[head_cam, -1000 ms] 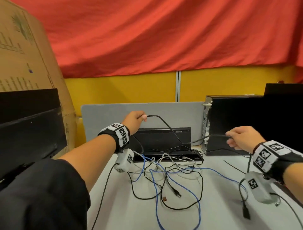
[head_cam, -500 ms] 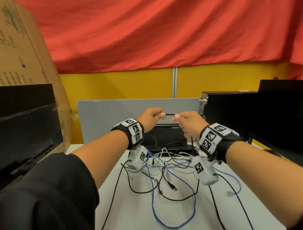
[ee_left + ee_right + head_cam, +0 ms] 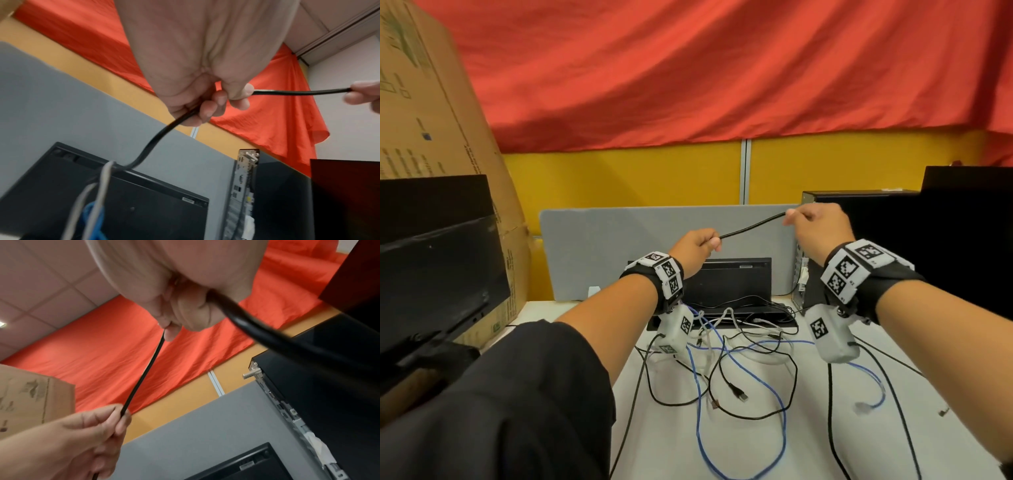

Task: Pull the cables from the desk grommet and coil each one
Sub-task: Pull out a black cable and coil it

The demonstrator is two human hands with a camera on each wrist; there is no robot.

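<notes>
A thin black cable [image 3: 753, 226] runs taut between my two raised hands above the desk. My left hand [image 3: 710, 241] grips it with curled fingers, and below the fist the cable [image 3: 156, 139] drops toward the open black grommet flap [image 3: 726, 284]. My right hand [image 3: 792, 217] pinches the cable higher and further right; from that fist a thick stretch of the cable [image 3: 257, 331] hangs down. A tangle of blue [image 3: 702, 428], black and white cables lies on the white desk [image 3: 671, 445] in front of the grommet.
A large cardboard box [image 3: 431, 137] and a dark monitor [image 3: 431, 267] stand at the left. A black computer tower [image 3: 876, 246] stands at the right. A grey divider panel [image 3: 602, 246] rises behind the grommet. Loose plugs lie among the cables.
The hands met in the middle half a second ago. Since then my right hand has moved right and up, drawing a length of black cable out between the hands.
</notes>
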